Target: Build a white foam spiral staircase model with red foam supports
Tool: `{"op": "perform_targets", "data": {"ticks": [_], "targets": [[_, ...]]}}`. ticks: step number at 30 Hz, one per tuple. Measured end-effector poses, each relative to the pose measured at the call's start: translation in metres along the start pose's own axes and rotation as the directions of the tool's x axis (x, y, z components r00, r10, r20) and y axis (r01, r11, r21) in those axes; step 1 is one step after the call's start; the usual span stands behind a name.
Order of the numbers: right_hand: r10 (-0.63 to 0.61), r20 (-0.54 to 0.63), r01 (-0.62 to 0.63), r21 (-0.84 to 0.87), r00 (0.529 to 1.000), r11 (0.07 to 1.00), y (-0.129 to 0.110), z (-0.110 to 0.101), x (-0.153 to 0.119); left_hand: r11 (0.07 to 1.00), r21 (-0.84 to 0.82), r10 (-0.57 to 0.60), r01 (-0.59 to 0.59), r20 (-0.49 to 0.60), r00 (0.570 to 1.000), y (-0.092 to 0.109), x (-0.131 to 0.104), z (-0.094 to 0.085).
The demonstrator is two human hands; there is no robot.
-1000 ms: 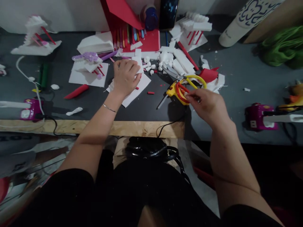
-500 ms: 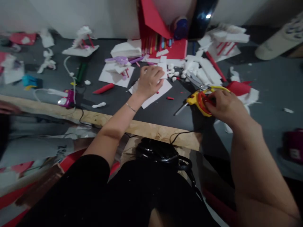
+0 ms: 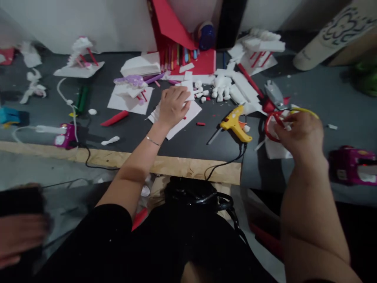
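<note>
The table (image 3: pixel 182 145) bears a yellow glue gun (image 3: pixel 236 124), right of centre. The right hand's (image 3: pixel 304 131) fingers grip scissors (image 3: pixel 274 96) by the handles; the left hand's (image 3: pixel 173 105) curled fingers press a white piece (image 3: pixel 188 89).

Yellow glue gun (image 3: pixel 236 123). Scissors (image 3: pixel 276 95): one handle red, other yellow. White bottle (image 3: pixel 330 39), dark looping line pattern. Green rods (image 3: pixel 82 100). Blue-capped jar (image 3: pixel 205 36). Red folder (image 3: pixel 173 23).

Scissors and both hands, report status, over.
Right hand at handles of scissors. Left hand on small white piece. Yellow glue gun lying between hands; white scraps beyond it, over.
</note>
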State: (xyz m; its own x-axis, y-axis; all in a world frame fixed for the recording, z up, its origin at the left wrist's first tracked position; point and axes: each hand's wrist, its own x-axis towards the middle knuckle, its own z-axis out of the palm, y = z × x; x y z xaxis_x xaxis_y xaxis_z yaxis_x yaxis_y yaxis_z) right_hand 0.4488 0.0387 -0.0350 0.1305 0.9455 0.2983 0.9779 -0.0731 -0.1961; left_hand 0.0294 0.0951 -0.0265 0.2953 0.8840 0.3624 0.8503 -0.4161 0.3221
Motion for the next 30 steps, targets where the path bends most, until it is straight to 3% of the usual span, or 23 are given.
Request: {"op": "perform_targets", "data": {"ticks": [2, 5, 8, 11, 16, 20, 27, 30], "targets": [[0.074, 0.043, -0.073, -0.017, 0.996, 0.997, -0.015, -0.008, -0.005, 1.000, -0.020, 0.012, -0.013, -0.023, 1.000, -0.004, 0.001, 0.001], [-0.033, -0.032, 0.036, 0.089, 0.999, 0.995, -0.058, -0.022, -0.014, 1.000, -0.002, -0.006, 0.006, -0.037, 0.999, -0.003, 0.001, -0.001], [-0.239, 0.134, 0.211, 0.195, 0.962, 0.958, -0.098, -0.027, -0.021, 0.999, 0.027, -0.025, 0.026, -0.046, 0.999, -0.001, 0.001, -0.004], [-0.318, 0.257, 0.269, 0.208, 0.913, 0.940, -0.118, -0.021, -0.024, 0.999, 0.023, -0.030, 0.031, -0.052, 0.998, -0.002, 0.001, -0.006], [-0.269, 0.271, 0.234, 0.155, 0.924, 0.960, -0.124, -0.006, -0.023, 0.999, -0.002, -0.041, 0.041, -0.049, 0.998, -0.006, 0.003, -0.006], [-0.254, 0.220, 0.207, 0.214, 0.942, 0.955, -0.124, -0.001, -0.021, 0.999, -0.004, -0.042, 0.042, -0.063, 0.997, -0.006, 0.004, -0.007], [-0.234, 0.158, 0.164, 0.360, 0.959, 0.918, -0.117, -0.025, -0.018, 0.995, 0.069, -0.068, 0.073, -0.074, 0.995, 0.000, 0.008, -0.007], [-0.242, 0.104, 0.140, 0.576, 0.965, 0.806, -0.115, -0.035, -0.017, 0.991, 0.062, -0.117, 0.121, -0.069, 0.991, 0.005, 0.012, -0.007]]}}
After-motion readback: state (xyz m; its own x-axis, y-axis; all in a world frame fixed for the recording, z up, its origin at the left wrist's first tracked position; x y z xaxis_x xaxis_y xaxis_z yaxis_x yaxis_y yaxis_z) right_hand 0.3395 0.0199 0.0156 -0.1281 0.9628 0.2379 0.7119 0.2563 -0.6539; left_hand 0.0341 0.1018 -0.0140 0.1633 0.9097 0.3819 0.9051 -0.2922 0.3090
